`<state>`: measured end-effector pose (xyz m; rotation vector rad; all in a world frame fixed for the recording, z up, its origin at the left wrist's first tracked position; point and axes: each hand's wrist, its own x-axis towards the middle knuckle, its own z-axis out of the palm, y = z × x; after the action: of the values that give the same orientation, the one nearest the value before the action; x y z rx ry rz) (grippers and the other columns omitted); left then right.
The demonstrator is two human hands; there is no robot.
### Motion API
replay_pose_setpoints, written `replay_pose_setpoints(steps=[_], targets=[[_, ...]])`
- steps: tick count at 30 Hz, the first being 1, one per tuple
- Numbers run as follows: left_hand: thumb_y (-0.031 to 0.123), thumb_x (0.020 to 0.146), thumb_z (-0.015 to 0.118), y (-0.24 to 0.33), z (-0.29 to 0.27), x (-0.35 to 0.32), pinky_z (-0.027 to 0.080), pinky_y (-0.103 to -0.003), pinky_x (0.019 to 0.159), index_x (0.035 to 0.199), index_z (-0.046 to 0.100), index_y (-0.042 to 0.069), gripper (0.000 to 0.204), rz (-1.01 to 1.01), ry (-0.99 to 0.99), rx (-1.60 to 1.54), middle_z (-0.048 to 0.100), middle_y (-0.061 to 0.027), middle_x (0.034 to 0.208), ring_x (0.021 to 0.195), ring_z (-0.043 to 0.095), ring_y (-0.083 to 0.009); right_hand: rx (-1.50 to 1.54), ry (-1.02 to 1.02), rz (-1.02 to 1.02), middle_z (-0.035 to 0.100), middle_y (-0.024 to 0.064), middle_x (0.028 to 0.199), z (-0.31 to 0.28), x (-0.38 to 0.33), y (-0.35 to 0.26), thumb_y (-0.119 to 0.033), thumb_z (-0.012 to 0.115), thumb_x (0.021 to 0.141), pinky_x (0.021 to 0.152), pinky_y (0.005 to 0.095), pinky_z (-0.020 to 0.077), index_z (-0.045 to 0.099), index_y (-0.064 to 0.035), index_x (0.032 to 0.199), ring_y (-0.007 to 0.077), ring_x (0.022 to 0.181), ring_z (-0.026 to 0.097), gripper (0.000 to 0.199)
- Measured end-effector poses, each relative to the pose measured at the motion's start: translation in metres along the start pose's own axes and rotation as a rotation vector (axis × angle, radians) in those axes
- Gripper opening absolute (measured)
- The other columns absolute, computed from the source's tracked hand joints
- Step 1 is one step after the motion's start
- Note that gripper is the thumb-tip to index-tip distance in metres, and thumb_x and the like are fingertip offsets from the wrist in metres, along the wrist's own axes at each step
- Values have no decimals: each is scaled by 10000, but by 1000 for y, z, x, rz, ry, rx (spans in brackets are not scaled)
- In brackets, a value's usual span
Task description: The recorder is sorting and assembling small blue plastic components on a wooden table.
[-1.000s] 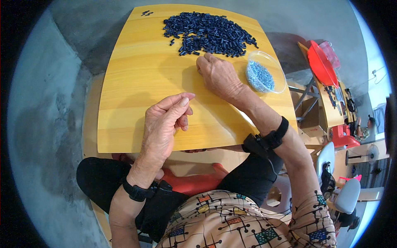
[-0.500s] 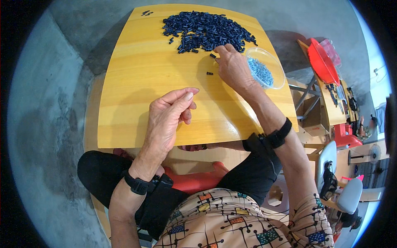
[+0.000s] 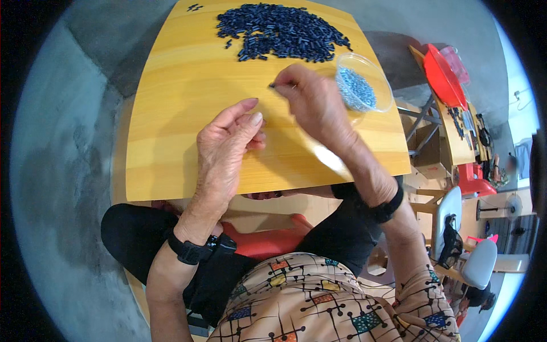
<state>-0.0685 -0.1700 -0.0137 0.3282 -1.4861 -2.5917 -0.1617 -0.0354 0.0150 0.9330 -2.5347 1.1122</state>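
Observation:
My right hand [image 3: 316, 105], blurred by motion, pinches a small dark cylindrical piece [image 3: 272, 86] at its fingertips above the yellow table [image 3: 171, 131]. To its left is my left hand [image 3: 219, 145], its fingers curled and the thumb close to the index finger. Whether anything lies inside those fingers is hidden. A wide pile of the same kind of dark pieces [image 3: 285, 31] covers the table's far part. Just right of my right hand stands a clear round tub [image 3: 388, 94] holding many tiny shiny bluish-silver pieces [image 3: 358, 91].
A few dark pieces [image 3: 195, 7] lie apart at the far left corner. Past the table's right edge are a red basin [image 3: 444, 77], another table [image 3: 456, 145] and a cardboard box [image 3: 428, 154]. Pale chairs [image 3: 480, 263] stand at the lower right. A grey wall [image 3: 57, 171] closes the left.
My right hand has come back from the pile's edge toward my left hand, a dark piece in its fingertips. Two loose pieces near it no longer show. My left hand shifted slightly left and up.

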Motion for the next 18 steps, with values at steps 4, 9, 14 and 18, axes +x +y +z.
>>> replay_pose_setpoints(steps=[4,9,14,18], targets=[[92,806,642,-9,7,1,504,-222,623,1025,600,-34,257,-4,-24,-28,632,-87,832,692,594,-110,7,-39,-72,589,151,729,2,-30,-21,-78,579,776,592,379,475,552,-18,819,330,694,595,79],[87,823,613,-10,10,-6,514,-234,638,1016,604,-17,219,-14,-14,71,636,-72,872,722,597,-124,83,-67,-64,568,173,744,-7,-41,-20,-55,553,774,607,427,475,515,-13,837,369,724,580,85],[114,821,616,-5,9,-10,503,-226,628,993,612,-16,215,-34,-6,49,636,-81,856,708,591,-116,-7,10,-246,579,151,761,-36,-41,-17,-29,559,763,597,389,480,549,-21,808,336,717,587,46],[141,818,618,2,5,-6,487,-217,616,974,614,-10,217,-57,-37,38,626,-71,834,692,575,-98,-151,245,-26,635,136,772,-93,-14,21,-76,606,747,637,331,495,644,-58,871,290,704,627,132]])
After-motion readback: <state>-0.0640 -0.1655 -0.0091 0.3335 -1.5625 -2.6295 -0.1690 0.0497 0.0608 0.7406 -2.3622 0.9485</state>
